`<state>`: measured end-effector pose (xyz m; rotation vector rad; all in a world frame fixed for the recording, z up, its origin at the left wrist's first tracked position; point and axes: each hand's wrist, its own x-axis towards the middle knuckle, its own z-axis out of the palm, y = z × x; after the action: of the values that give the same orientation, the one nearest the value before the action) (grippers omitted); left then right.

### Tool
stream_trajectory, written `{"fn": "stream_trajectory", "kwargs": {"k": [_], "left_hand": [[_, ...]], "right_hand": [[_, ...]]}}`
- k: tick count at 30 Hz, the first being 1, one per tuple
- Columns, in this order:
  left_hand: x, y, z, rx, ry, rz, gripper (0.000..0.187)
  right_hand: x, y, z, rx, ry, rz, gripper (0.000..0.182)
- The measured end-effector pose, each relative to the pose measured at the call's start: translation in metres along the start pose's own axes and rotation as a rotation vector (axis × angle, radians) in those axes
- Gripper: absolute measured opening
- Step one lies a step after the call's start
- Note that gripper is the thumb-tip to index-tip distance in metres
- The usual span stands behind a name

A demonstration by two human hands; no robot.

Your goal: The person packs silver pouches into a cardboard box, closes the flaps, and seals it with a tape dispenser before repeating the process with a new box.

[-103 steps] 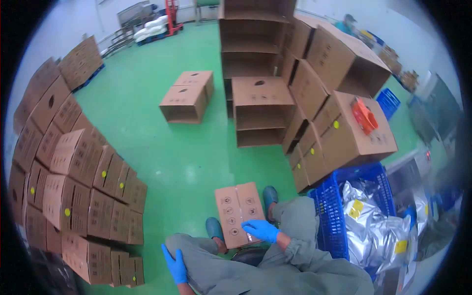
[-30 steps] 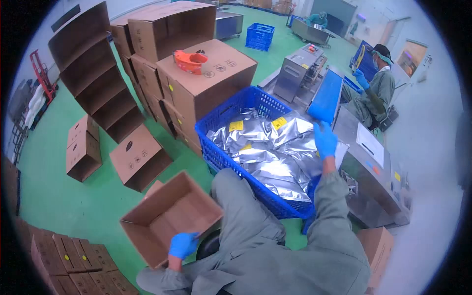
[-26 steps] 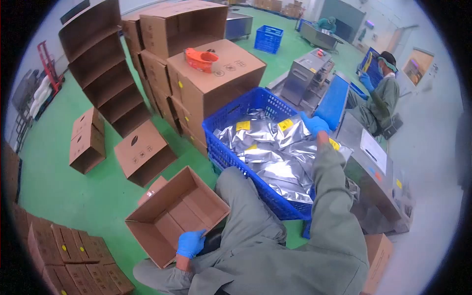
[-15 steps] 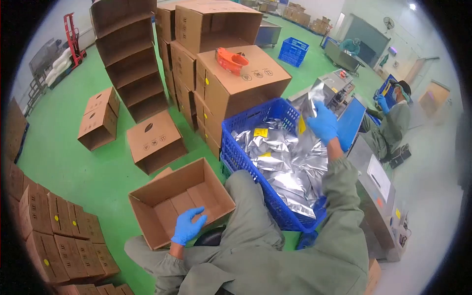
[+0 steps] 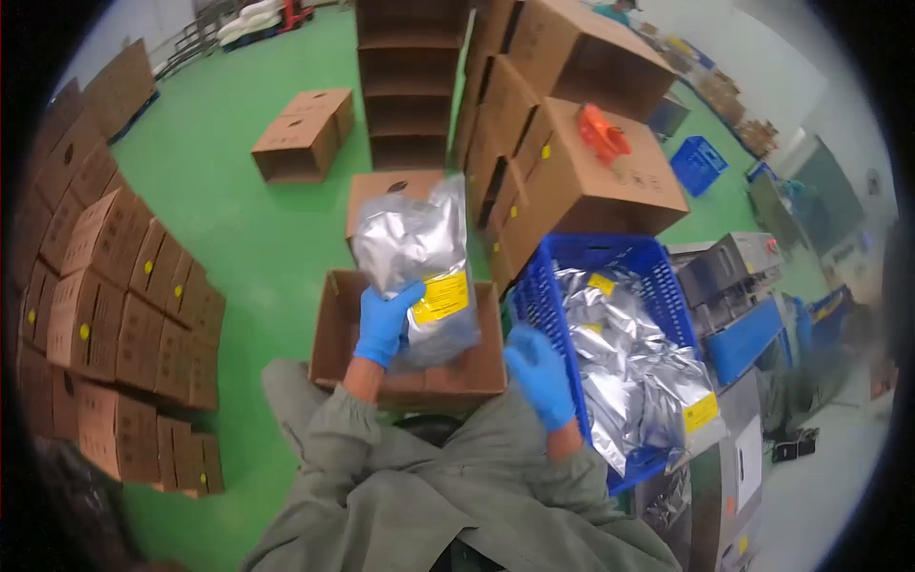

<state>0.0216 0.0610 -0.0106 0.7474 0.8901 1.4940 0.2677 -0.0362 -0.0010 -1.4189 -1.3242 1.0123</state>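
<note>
My left hand (image 5: 386,322), in a blue glove, grips a silver foil bag (image 5: 410,238) with a yellow label, held upright above an open cardboard box (image 5: 334,324). My right hand (image 5: 539,377), also gloved in blue and slightly blurred, is between that box and a blue plastic crate (image 5: 629,253). Its fingers are apart and hold nothing. Inside the crate lie several silver bags (image 5: 620,381), some showing yellow labels.
Stacked cartons (image 5: 591,181) stand behind the crate, with an orange tape dispenser (image 5: 602,135) on top. More cartons (image 5: 114,324) are piled at the left. A machine with a blue belt (image 5: 748,340) is at the right, near a blurred person.
The view has turned right to left. A bag is now in my left hand over the box, which was empty-handed before. My right hand has let go of a bag and left the crate.
</note>
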Motion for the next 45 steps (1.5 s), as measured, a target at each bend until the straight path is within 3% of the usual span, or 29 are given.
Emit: {"fn": "stream_trajectory", "kwargs": {"k": [1,3,5,6,7,9,13,15,17,19,20,22,23,24,25,27,28,29,30,33,35,36,37,39,40,41,42,43,45], "left_hand": [[0.002,-0.009,-0.027,0.276,-0.006,0.018,0.021],[-0.007,0.020,-0.029,0.390,-0.040,-0.032,0.027],[-0.016,0.030,-0.027,0.259,-0.166,-0.036,0.030],[-0.007,0.028,-0.030,0.311,-0.121,-0.011,0.029],[-0.001,0.039,-0.029,0.314,-0.086,0.029,0.030],[0.011,0.048,-0.041,0.228,-0.136,-0.002,0.025],[0.018,0.042,-0.073,0.398,-0.255,0.002,0.022],[0.027,0.025,-0.085,0.365,-0.033,-0.242,0.025],[0.006,0.071,-0.057,0.545,-0.013,-0.266,0.034],[-0.018,0.087,-0.036,0.256,-0.082,0.217,0.040],[-0.011,0.079,-0.051,0.566,-0.160,0.369,0.040],[0.009,0.071,-0.045,0.691,-0.066,0.404,0.035],[0.024,0.076,-0.044,0.595,-0.104,0.119,0.035],[0.018,0.093,-0.027,0.610,-0.019,-0.058,0.038],[0.017,0.090,-0.030,0.602,-0.020,-0.046,0.038],[0.013,0.074,-0.042,0.605,-0.083,0.029,0.040],[0.008,0.070,-0.041,0.580,-0.073,0.172,0.038],[0.004,0.065,-0.041,0.559,-0.065,0.314,0.037],[-0.002,0.063,-0.045,0.673,-0.115,0.547,0.034],[0.008,0.037,-0.084,1.335,-0.057,1.227,0.031],[0.004,0.031,-0.095,0.848,-0.140,0.542,0.032],[0.000,0.022,-0.104,0.859,-0.090,0.405,0.034],[-0.003,-0.002,-0.129,0.866,-0.095,0.397,0.034],[-0.011,-0.050,-0.178,1.104,0.071,0.278,0.034],[-0.020,-0.052,-0.181,1.105,0.056,0.275,0.034],[-0.032,-0.056,-0.183,1.446,0.008,-0.108,0.040],[-0.035,-0.059,-0.182,1.760,-0.047,-0.501,0.045],[-0.035,-0.049,-0.172,1.760,-0.070,-0.488,0.045],[-0.047,-0.024,-0.151,1.594,-0.315,-0.243,0.056]], "right_hand": [[0.011,-0.020,0.007,-0.231,0.082,-0.212,0.055],[0.054,0.027,0.038,-0.085,-0.035,-0.360,0.061],[0.069,-0.016,0.065,0.253,-0.484,0.060,0.068],[0.074,-0.021,0.079,0.563,-0.511,0.063,0.065],[0.080,-0.037,0.087,0.568,-0.520,0.082,0.065],[0.083,-0.064,0.100,0.455,-0.352,-0.073,0.057],[0.100,-0.041,0.126,0.597,-0.383,-0.071,0.046],[0.106,-0.033,0.137,0.552,-0.343,0.220,0.045],[0.097,-0.042,0.135,0.546,-0.339,0.155,0.046],[0.071,-0.072,0.129,0.559,-0.123,-0.161,0.044],[0.081,-0.051,0.135,0.462,-0.002,-0.388,0.039],[0.102,-0.051,0.131,0.346,-0.050,-0.304,0.030],[0.114,-0.056,0.130,0.233,-0.091,-0.241,0.025],[0.114,-0.061,0.127,0.309,-0.138,-0.019,0.022],[0.111,-0.066,0.123,0.302,-0.139,-0.031,0.022],[0.098,-0.068,0.117,0.093,-0.095,0.068,0.025],[0.089,-0.057,0.131,0.419,0.000,-0.219,0.026],[0.089,-0.031,0.133,0.417,0.003,-0.193,0.026],[0.081,0.002,0.134,-0.090,0.148,-0.508,0.024],[0.062,0.014,0.149,-0.319,0.242,-0.755,0.024],[0.058,0.018,0.167,0.008,0.145,-0.429,0.023],[0.054,0.017,0.176,0.201,0.109,-0.247,0.024],[0.056,0.039,0.187,0.158,-0.010,-0.098,0.024],[0.049,0.087,0.209,0.048,-0.210,0.137,0.026],[0.044,0.106,0.210,-0.298,-0.488,0.119,0.027],[0.036,0.117,0.208,-0.646,-0.764,0.107,0.028],[0.035,0.117,0.213,-0.696,-0.903,0.009,0.029],[0.037,0.112,0.220,-0.748,-1.040,-0.090,0.029],[0.031,0.096,0.208,-0.631,-0.843,-0.026,0.028]]}}
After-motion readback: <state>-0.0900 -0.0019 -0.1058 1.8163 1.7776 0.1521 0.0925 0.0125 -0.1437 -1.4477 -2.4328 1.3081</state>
